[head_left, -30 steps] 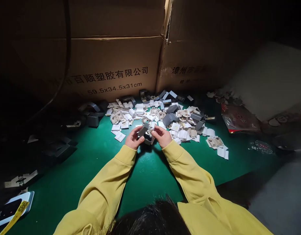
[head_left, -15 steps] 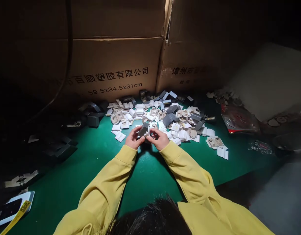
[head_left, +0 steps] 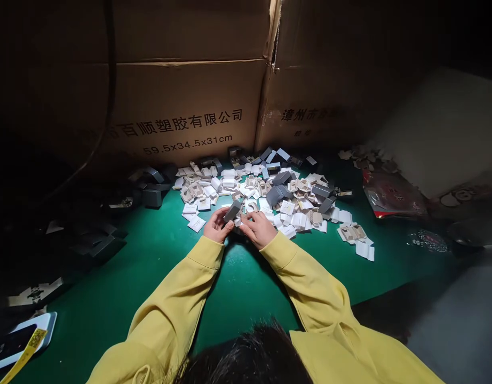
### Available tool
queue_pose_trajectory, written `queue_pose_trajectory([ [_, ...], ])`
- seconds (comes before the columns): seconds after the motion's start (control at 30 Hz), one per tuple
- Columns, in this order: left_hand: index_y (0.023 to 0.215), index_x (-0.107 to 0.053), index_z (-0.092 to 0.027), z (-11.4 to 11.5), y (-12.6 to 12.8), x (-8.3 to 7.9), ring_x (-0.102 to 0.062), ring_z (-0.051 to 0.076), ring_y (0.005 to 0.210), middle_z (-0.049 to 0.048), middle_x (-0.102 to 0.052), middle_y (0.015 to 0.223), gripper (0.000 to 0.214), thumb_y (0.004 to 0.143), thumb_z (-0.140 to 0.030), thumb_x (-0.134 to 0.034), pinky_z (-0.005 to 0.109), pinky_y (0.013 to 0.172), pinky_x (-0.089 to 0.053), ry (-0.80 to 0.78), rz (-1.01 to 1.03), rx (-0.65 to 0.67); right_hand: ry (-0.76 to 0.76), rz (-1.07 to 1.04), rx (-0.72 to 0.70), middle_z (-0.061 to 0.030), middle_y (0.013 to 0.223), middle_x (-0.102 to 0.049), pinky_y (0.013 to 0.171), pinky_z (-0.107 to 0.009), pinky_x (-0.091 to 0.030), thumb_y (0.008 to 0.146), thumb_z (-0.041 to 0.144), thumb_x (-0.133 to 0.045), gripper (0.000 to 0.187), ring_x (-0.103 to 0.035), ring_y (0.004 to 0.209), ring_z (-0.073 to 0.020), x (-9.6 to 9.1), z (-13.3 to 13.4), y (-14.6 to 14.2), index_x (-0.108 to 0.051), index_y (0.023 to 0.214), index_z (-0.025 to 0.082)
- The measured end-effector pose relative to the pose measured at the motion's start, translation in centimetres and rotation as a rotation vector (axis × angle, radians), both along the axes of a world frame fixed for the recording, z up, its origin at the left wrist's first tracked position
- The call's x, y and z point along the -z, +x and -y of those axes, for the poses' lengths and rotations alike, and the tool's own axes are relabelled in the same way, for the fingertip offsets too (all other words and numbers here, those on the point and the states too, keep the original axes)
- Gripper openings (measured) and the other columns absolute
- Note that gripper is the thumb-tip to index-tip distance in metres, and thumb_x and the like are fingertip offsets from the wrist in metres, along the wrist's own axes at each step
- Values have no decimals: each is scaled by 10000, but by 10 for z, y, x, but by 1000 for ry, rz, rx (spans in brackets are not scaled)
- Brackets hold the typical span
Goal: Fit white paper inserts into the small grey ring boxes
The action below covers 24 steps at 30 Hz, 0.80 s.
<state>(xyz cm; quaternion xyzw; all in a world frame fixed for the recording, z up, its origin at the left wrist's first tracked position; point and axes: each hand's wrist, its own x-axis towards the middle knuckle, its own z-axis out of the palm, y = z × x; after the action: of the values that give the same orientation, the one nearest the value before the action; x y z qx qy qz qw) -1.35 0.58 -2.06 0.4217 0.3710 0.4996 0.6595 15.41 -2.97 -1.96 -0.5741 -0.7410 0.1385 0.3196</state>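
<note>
A small dark grey box is held up over the near edge of the pile, tilted. My left hand is closed round its left side, thumb in front. My right hand is closed at the box's right side, its fingertips on a small white piece at the opening; the exact grip is partly hidden. Just beyond my hands lies a heap of small folded white and beige card pieces. Dark grey boxes like the held one lie among them.
Large cardboard cartons wall off the back of the green table. More dark boxes sit at left. A phone with a yellow strip lies front left. A red and clear plastic packet lies at right.
The grey box has tipped over to the right between my hands. My right fingers have shifted over its opening, and the white piece shows less than before.
</note>
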Motion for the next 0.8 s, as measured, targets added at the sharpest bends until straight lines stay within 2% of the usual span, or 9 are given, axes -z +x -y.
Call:
queue_pose_trajectory([
  [0.1,1075,-654,-272,0,-1,-1,-601,204,1168,41,-661,1199,505,630,-358,-877,325,980,-491,-46,-2,5,48,122,30,-116,1037,-689,859,-430,-517,941,372,-586,253,-587,971,-264,-2,3,-3,-722,1101,230],
  [0.2,1119,-620,-257,-1,-2,-3,-622,215,1129,61,-662,1183,542,649,-369,-864,354,949,-513,-126,9,4,122,155,27,-123,1067,-708,850,-425,-503,914,409,-631,284,-593,999,-279,-8,4,-2,-719,1109,223],
  [0.33,1181,-558,-258,-2,-5,-8,-650,248,1074,57,-689,1096,564,704,-398,-824,373,848,-554,-213,26,13,170,74,-86,-119,1113,-716,884,-443,-497,890,454,-653,341,-598,1038,-281,-15,4,-1,-705,1139,226],
  [0.43,1180,-545,-253,-2,-6,-10,-661,252,1047,26,-702,1023,611,676,-426,-844,349,816,-551,-227,40,16,170,9,-135,-118,1087,-723,898,-449,-496,899,431,-642,307,-600,1041,-272,-17,3,-2,-705,1122,230],
  [0.63,1183,-557,-236,-1,-5,-10,-679,213,947,22,-712,960,624,666,-415,-858,289,726,-547,-234,84,12,144,-57,-132,-97,998,-729,869,-444,-508,895,417,-636,256,-610,992,-268,-17,3,-3,-723,1073,254],
  [0.8,1199,-561,-233,-5,-8,-5,-684,188,948,38,-708,1048,576,721,-426,-817,308,784,-574,-235,157,48,143,-26,-78,-105,1091,-726,908,-463,-495,866,416,-671,308,-601,1034,-278,-15,3,-2,-712,1112,235],
])
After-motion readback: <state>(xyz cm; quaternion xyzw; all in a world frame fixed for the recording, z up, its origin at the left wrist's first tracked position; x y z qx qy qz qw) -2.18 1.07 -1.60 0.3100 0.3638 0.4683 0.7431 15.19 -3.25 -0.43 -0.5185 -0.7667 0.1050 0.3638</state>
